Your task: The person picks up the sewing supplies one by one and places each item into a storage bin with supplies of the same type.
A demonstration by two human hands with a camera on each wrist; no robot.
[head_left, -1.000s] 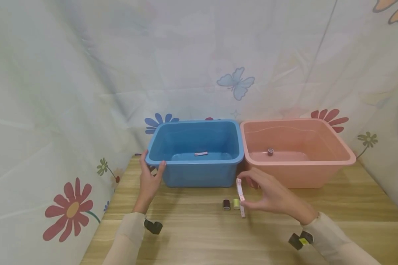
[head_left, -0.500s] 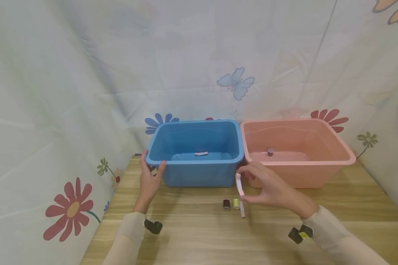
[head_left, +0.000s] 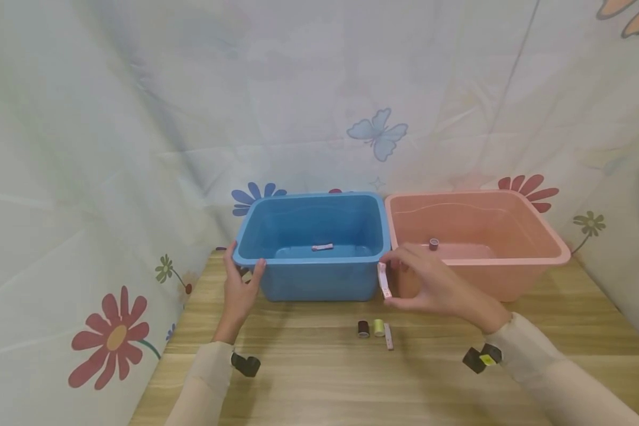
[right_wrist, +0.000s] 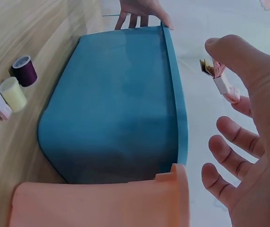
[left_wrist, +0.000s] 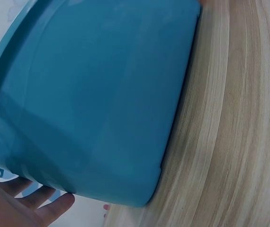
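Note:
My right hand [head_left: 436, 284] pinches a folded measuring tape [head_left: 384, 280] end to end between thumb and forefinger, in front of where the two tubs meet. In the right wrist view the tape [right_wrist: 222, 82] shows a paper band and a metal end; the other fingers are loosely spread. At the left front corner, my left hand [head_left: 241, 296] grips the rim of the blue tub [head_left: 319, 281], thumb in front. Inside that tub lies another folded tape [head_left: 322, 247]. A dark thread spool [head_left: 363, 329], a yellow spool [head_left: 378, 328] and a further folded tape [head_left: 389, 336] are on the table.
To the right of the blue tub, a pink tub [head_left: 490, 278] stands against it with a small dark spool [head_left: 433, 244] inside. Both are on a wood-grain table [head_left: 319, 378] before a patterned cloth backdrop [head_left: 298, 118].
My right hand has lifted the tape up and away from the table, to about tub-rim height. The left hand keeps its grip on the blue rim.

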